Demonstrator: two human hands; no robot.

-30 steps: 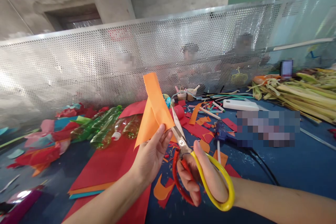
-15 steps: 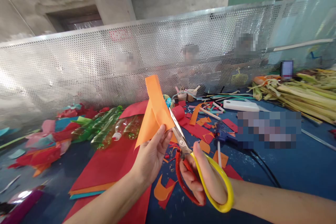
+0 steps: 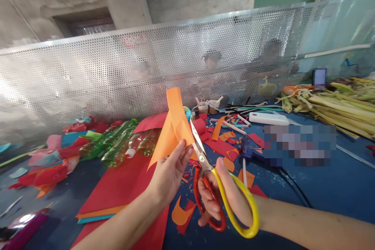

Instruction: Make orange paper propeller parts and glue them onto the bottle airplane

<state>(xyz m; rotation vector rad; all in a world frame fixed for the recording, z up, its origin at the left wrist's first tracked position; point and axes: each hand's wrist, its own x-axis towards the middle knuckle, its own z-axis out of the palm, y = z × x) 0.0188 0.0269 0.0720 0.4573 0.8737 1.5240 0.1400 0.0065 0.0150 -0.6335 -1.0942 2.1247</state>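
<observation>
My left hand pinches the lower right corner of a folded orange paper, which stands up above the fingers. In my right hand are scissors with one yellow and one red handle, the thumb through the yellow loop and fingers through the red one. The blades point up and to the left, beside the paper's right edge near my left fingertips. Below my left wrist lie large red sheets, with orange and blue sheets under them.
Green plastic bottles and crumpled coloured paper lie at left. Paper scraps, a blue glue gun and a white case are at right. Dried stalks lie farther right, before a perforated screen.
The top of the orange paper has shifted slightly right and down. The scissors have moved slightly left, and the right fingers have shifted on the red handle.
</observation>
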